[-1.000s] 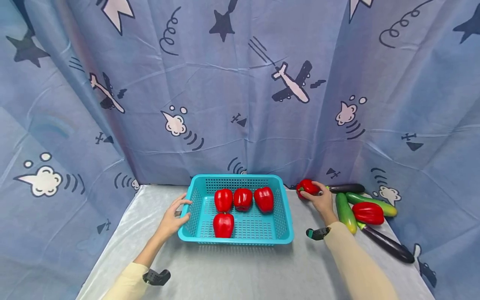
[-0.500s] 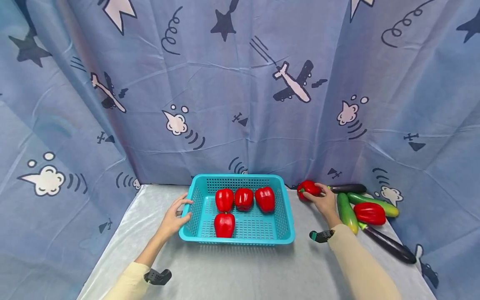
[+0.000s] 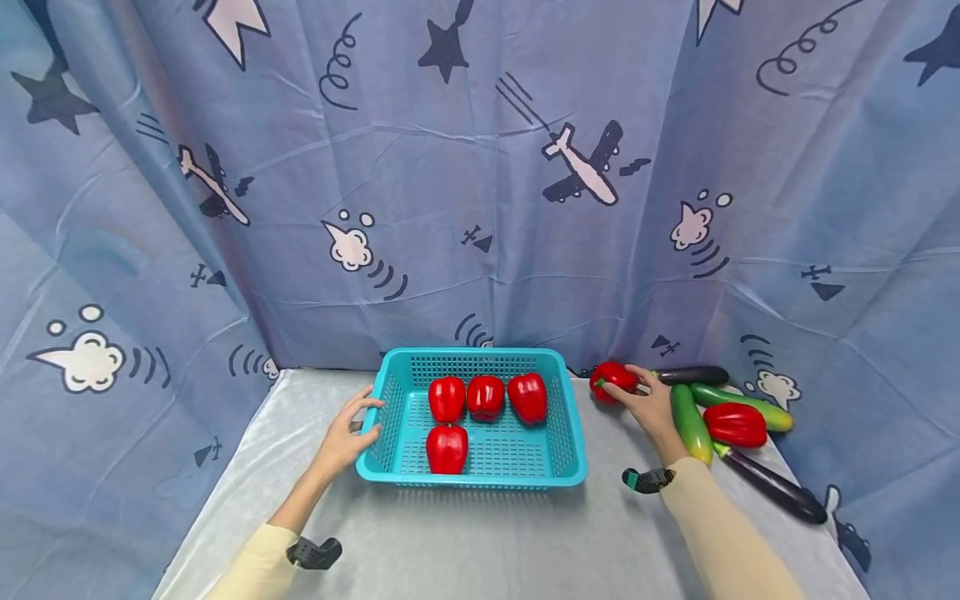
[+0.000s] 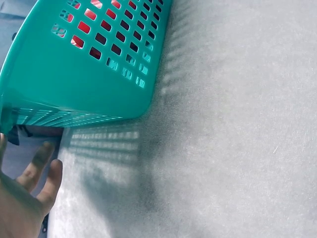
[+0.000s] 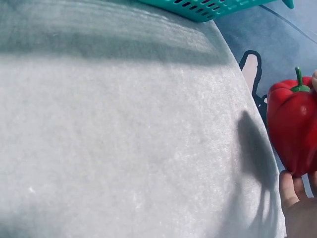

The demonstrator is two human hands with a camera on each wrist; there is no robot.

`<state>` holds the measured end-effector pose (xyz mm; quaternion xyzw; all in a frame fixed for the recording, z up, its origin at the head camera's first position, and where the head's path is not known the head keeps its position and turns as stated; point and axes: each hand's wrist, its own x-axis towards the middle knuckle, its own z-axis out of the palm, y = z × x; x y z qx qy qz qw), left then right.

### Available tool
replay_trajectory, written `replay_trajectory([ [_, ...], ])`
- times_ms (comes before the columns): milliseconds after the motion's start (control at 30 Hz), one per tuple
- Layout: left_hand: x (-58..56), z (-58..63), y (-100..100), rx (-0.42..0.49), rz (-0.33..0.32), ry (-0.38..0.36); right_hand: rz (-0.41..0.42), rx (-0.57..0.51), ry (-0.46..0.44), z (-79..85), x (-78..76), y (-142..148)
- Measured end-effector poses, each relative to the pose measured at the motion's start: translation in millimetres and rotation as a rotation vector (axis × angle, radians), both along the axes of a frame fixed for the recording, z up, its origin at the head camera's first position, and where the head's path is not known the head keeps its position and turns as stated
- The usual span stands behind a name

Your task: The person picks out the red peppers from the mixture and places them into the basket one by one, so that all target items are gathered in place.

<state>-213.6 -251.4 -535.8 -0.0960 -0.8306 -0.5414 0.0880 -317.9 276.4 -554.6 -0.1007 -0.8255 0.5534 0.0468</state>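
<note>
At the far right of the basket, my right hand [image 3: 651,408] holds a red bell pepper [image 3: 609,382] between thumb and fingers. In the right wrist view this bell pepper [image 5: 292,119] has its green stem up, with fingertips beneath it. My left hand [image 3: 341,442] is at the left rim of a turquoise plastic basket [image 3: 472,481], its fingertips touching or very near the rim. The left wrist view has its fingers [image 4: 51,183] spread loosely outside the basket wall. Several red bell peppers lie inside, three in a back row and one bell pepper [image 3: 447,450] in front.
Right of my right hand lie a dark eggplant [image 3: 697,376], two green-yellow cucumber-like vegetables [image 3: 692,421], another red bell pepper [image 3: 737,426] and a second eggplant [image 3: 780,485]. A patterned blue curtain [image 3: 480,275] hangs behind the pale table [image 3: 480,542].
My right wrist has shifted slightly right and nearer, and the bell pepper in that hand has moved a little. The left hand and the basket stay where they were.
</note>
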Motion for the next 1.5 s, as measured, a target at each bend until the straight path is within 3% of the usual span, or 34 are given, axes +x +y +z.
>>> replay_trajectory([
  [200,13.2,26.0,9.9,-0.008,-0.011,0.016,0.040,-0.039,0.043,1.4,4.4,0.1],
  [267,14.6,29.6,10.7,-0.012,-0.015,0.005,0.049,-0.048,0.063,2.0,6.0,1.1],
  [367,11.6,23.8,9.4,-0.009,-0.005,-0.001,0.067,-0.042,0.099,4.0,8.7,2.1],
  [500,2.7,5.8,2.8,-0.013,0.019,0.000,0.099,-0.042,0.127,9.2,13.0,1.9],
  [633,-2.0,-3.7,-3.3,-0.009,0.014,-0.010,0.148,-0.122,0.105,16.2,19.3,2.2],
  [733,2.5,5.2,-0.2,0.000,0.003,-0.015,0.183,-0.161,0.084,31.7,30.4,-2.0],
  [833,2.5,5.6,-0.2,-0.001,0.007,-0.035,0.195,-0.174,0.099,40.7,38.1,-5.7],
  [900,1.8,5.4,-0.4,-0.005,0.011,-0.051,0.182,-0.179,0.122,37.8,38.1,-5.5],
  [967,-3.0,-4.4,-3.9,-0.009,0.013,-0.048,0.157,-0.200,0.142,28.8,33.8,-2.1],
  [1067,-3.0,-4.6,-3.1,-0.004,0.008,-0.027,0.141,-0.247,0.144,22.6,32.4,1.1],
  [1233,-2.1,-4.6,-2.9,0.003,0.000,0.012,0.206,-0.322,0.115,26.3,40.0,0.8],
  [1500,1.0,0.2,1.6,-0.010,0.006,0.018,0.259,-0.319,0.150,28.6,47.3,-3.5],
])
